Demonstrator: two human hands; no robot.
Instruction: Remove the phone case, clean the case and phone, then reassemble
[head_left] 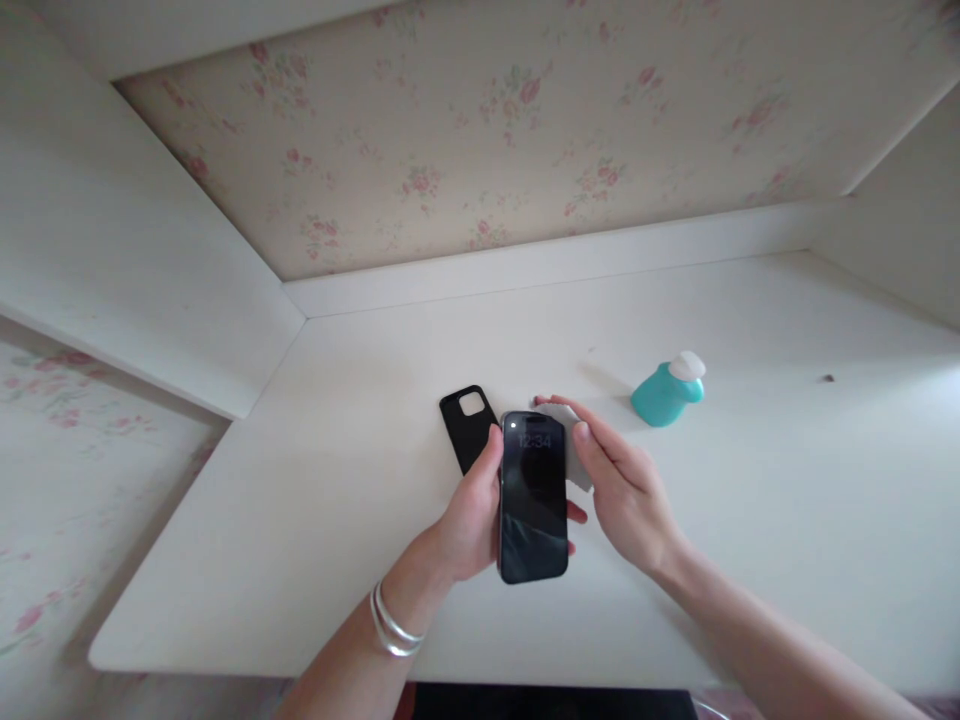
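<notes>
My left hand [466,515] grips a smartphone [534,510] from its left side and from behind, with fingertips showing past the right edge. The screen faces me, dimly lit with a clock reading 12:34. In my right hand [628,492] is a grey cleaning cloth [576,462], pinched under the thumb at the phone's upper right edge. Part of the cloth is hidden behind the phone and fingers. A black phone case [466,425] with a square camera cut-out lies on the table behind my left thumb, partly covered by the hand and phone.
A turquoise spray bottle [660,397] with a white top stands right of my hands on the white table [337,480]. A small dark speck [829,378] lies farther right. White panels and a floral-papered wall [450,150] close off the back and left. Something black shows below the front edge.
</notes>
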